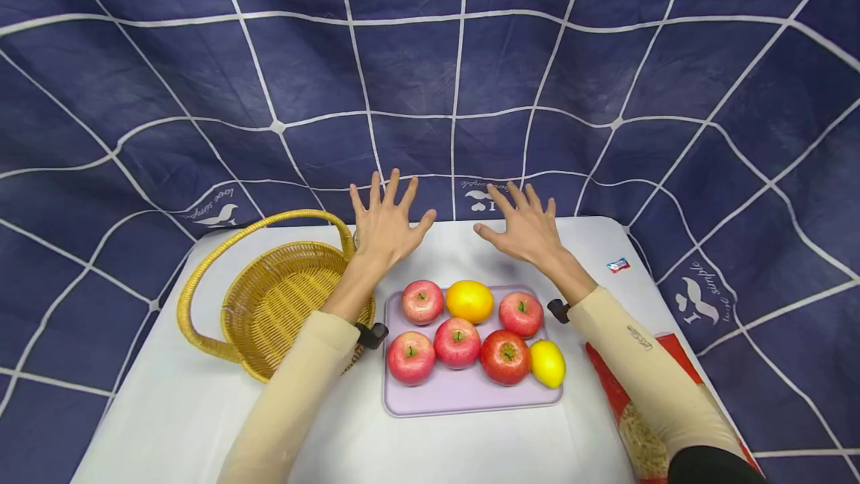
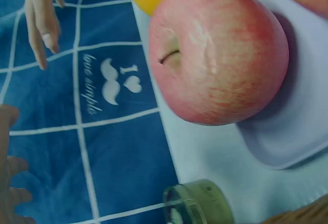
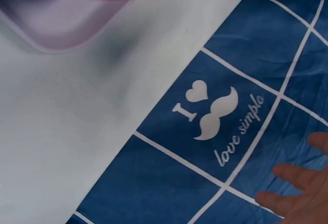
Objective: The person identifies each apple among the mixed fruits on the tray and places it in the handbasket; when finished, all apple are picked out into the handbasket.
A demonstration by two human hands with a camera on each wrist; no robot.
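Note:
My left hand (image 1: 388, 228) is held out over the back of the table, fingers spread, with nothing in it. To its right, my right hand (image 1: 527, 228) is likewise spread and holds nothing. Nearer me lies a lilac tray (image 1: 463, 399) bearing several pink-red apples (image 1: 457, 343), an orange (image 1: 469, 301), a lemon (image 1: 548, 364) at the right edge and a darker red round fruit (image 1: 505, 357). One apple (image 2: 220, 55) looms large in the left wrist view. Fingers of the right hand (image 3: 302, 188) show at the lower right of its wrist view.
A yellow wicker basket (image 1: 245, 312) with a tall handle stands left, partly behind my left forearm. A small clear jar (image 2: 200, 203) sits near the back edge. At right are a small red-and-blue wrapper (image 1: 618, 265) and a red bag (image 1: 611, 387) under my forearm. A blue checked cloth (image 1: 416, 73) hangs behind.

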